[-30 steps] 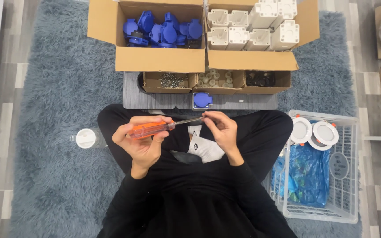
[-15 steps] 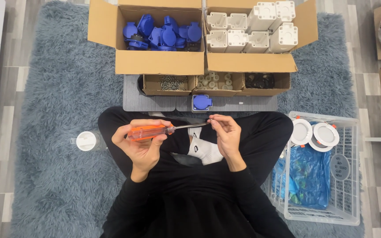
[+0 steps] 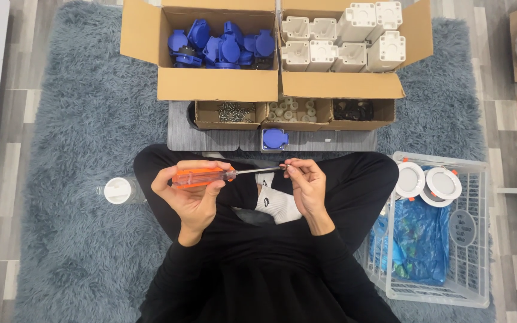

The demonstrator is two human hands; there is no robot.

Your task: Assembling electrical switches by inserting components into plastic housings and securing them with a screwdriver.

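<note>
Head view, looking straight down at a seated person in black, legs crossed on a shaggy blue-grey rug (image 3: 73, 251).

Left hand (image 3: 191, 194): fingers closed around the orange handle of a screwdriver (image 3: 210, 176), held level above the lap, shaft pointing toward the right hand.

Right hand (image 3: 306, 186): fingertips (image 3: 289, 170) pinched together at the screwdriver's tip; whatever sits between them too small to make out.

White sock (image 3: 275, 202) between the two hands, below the shaft.

Grey tray (image 3: 210, 139) on the rug just beyond the knees, near the rug's far edge. On its near edge, one blue socket cover (image 3: 274, 138), standing alone, just ahead of the screwdriver tip but apart from it.

Along the tray's far side, three small open cardboard boxes: screws (image 3: 234, 111) at left, small white parts (image 3: 295, 110) in the middle, small black parts (image 3: 354, 110) at right.

Behind those, two large open cartons side by side, touching: left carton (image 3: 216, 87) filled with blue covers, right carton (image 3: 342, 87) filled with white plastic housings.

White round lid (image 3: 117, 190) on the rug, beside the left knee.

White wire basket (image 3: 477, 239) at the rug's right edge, beside the right knee, holding two round white light fittings (image 3: 429, 182) and a blue plastic bag (image 3: 420, 239).
</note>
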